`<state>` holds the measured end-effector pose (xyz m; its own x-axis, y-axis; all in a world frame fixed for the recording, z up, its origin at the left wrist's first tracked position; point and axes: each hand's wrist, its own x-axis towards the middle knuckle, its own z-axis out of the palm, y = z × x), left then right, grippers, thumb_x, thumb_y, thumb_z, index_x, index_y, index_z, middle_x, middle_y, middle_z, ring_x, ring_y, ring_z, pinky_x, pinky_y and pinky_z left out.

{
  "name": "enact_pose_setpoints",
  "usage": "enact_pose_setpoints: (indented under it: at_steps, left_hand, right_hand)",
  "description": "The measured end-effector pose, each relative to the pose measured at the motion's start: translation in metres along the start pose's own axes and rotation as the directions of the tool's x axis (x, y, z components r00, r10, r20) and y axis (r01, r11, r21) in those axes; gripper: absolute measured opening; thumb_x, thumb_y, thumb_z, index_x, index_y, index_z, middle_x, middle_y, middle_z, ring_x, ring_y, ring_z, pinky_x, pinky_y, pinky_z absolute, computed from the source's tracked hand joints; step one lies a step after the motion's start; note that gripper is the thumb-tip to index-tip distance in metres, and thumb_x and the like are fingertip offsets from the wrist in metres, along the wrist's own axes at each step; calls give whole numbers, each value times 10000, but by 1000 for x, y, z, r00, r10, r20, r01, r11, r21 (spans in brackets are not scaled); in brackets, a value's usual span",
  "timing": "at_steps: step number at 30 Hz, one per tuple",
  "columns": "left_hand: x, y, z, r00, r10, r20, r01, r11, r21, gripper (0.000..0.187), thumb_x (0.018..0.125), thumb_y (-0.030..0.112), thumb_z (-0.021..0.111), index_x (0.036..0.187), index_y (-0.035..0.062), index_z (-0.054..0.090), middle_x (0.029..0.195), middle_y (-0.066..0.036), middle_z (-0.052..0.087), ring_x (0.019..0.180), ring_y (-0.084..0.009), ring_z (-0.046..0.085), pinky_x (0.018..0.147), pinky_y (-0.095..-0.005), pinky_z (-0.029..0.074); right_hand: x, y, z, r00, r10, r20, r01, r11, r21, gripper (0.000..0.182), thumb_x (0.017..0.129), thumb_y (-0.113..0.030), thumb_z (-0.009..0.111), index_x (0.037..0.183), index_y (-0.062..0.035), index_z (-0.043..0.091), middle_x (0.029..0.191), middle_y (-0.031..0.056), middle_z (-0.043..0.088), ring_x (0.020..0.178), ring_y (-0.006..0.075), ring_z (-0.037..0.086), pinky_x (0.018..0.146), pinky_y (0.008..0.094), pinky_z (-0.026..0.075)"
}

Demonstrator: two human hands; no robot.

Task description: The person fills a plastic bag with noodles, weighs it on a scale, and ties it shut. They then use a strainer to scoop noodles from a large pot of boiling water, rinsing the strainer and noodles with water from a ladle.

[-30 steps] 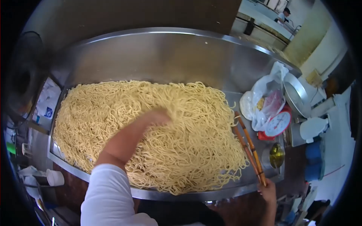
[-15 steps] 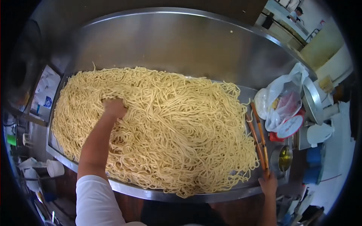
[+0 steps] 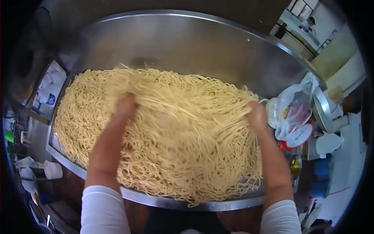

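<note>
A wide heap of yellow noodles point(image 3: 187, 156) covers most of a large metal tray point(image 3: 156, 201). My left hand point(image 3: 127, 104) is at the upper left part of the heap, closed on noodles and blurred by motion. At the right end of the heap, my right hand point(image 3: 257, 113) grips noodles too, its fingers partly hidden by them. Between the two hands a stretch of noodles is lifted and smeared by motion. The wooden sticks cannot be made out.
Right of the noodles are a plastic bag point(image 3: 297, 111), a red scale point(image 3: 300, 134), a metal basin point(image 3: 323, 105) and a container of yellow oil point(image 3: 295, 167). A white bucket point(image 3: 53, 170) stands at the left. A person point(image 3: 307, 24) is in the far background.
My right hand has left the wooden sticks near the front edge and moved up to the noodles. My left hand has shifted slightly up and right. Noodles between them are now raised.
</note>
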<state>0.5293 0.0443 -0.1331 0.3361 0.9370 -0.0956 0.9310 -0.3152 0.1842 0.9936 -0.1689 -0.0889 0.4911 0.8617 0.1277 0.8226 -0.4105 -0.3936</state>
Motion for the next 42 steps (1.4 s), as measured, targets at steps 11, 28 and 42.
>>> enact_pose_setpoints:
  at_steps: [11,28,42]
  left_hand:
    - [-149,82,-4,953,229,-196,-269,940,-209,601,773,388,747,1273,85,608,1397,-254,452,1296,-414,425,1080,-512,329]
    - [-115,291,37,824,502,262,16,441,-897,636,664,89,797,1240,-8,543,1141,-140,642,1065,-289,616,924,-330,500]
    - [-85,191,-11,964,155,217,77,616,-784,458,813,164,739,1216,12,582,1132,-162,656,1089,-279,620,975,-420,479]
  right_hand:
    - [-42,-64,-95,992,96,87,-126,551,825,358,729,109,480,1027,-5,643,991,48,652,906,139,624,845,273,487]
    - [-190,22,-17,699,-240,674,-245,805,541,613,735,-277,795,1225,10,565,1159,222,625,1049,271,612,899,372,477]
    - [-186,202,-50,930,367,21,-351,904,-244,281,823,-183,641,1096,-120,670,1014,155,657,912,361,647,795,462,519]
